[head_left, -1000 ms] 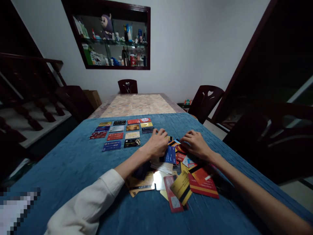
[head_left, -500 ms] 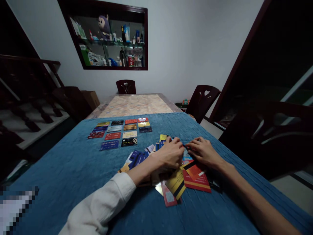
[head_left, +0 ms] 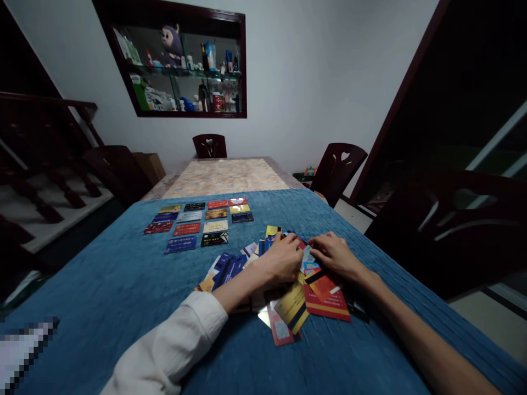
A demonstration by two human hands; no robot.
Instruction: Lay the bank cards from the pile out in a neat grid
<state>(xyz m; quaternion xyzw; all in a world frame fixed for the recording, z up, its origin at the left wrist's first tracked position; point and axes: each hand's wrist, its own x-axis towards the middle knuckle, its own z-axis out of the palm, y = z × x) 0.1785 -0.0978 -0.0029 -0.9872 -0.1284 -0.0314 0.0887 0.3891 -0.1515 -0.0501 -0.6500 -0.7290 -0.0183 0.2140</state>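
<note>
Many plastic cards lie in a loose, overlapping pile on a blue cloth (head_left: 111, 285). My left hand (head_left: 285, 258), at the end of a pale sleeve, rests over the middle of the pile with fingers curled down; what lies under its fingertips is hidden. Opposite it, my right hand (head_left: 332, 255) is palm down at the pile's right side, fingers outstretched and touching cards. Nearer me fan out a yellow card (head_left: 292, 304) with a dark stripe, a large red card (head_left: 327, 307) and an orange-red card (head_left: 323, 284). Blue cards (head_left: 228, 270) stick out left of my left forearm.
Beyond the pile to the left, several cards lie face up in rows, among them a blue card (head_left: 181, 244) and a black card (head_left: 214, 238). Chairs (head_left: 340, 164) stand around the table. A wall cabinet (head_left: 246, 66) holds bottles and a plush toy.
The view has shifted slightly to the right. My hands have parted a little, showing more of the cards between them, with a dark red one beyond my left fingers.
</note>
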